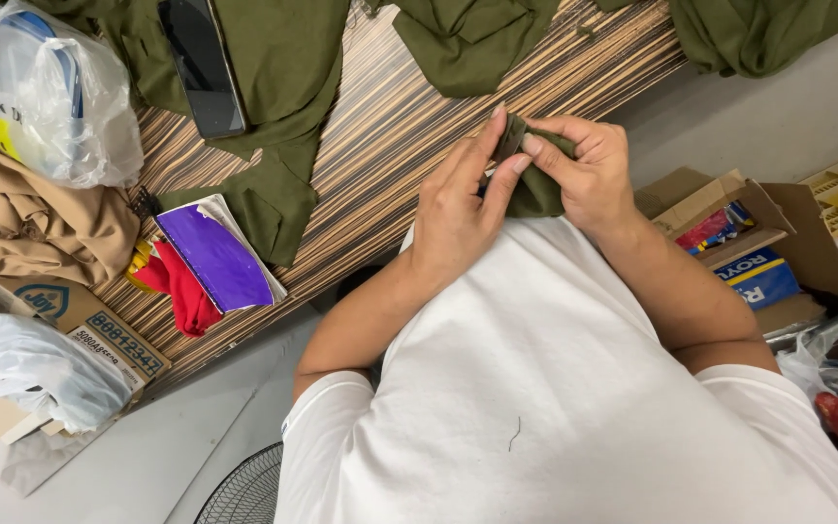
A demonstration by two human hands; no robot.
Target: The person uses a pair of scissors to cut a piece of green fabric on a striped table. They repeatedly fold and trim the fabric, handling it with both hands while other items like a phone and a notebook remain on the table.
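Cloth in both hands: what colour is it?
Olive green, plain. The cloth shows best in the head view, pinched between the left hand and right hand.

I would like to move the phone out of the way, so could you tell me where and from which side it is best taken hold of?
Grip the dark phone across its two long edges near its lower end, coming from above. It lies flat, screen up, on olive-green cloth, and that lower end is the one nearer the striped table edge. Both hands are occupied pinching a small olive-green cloth piece.
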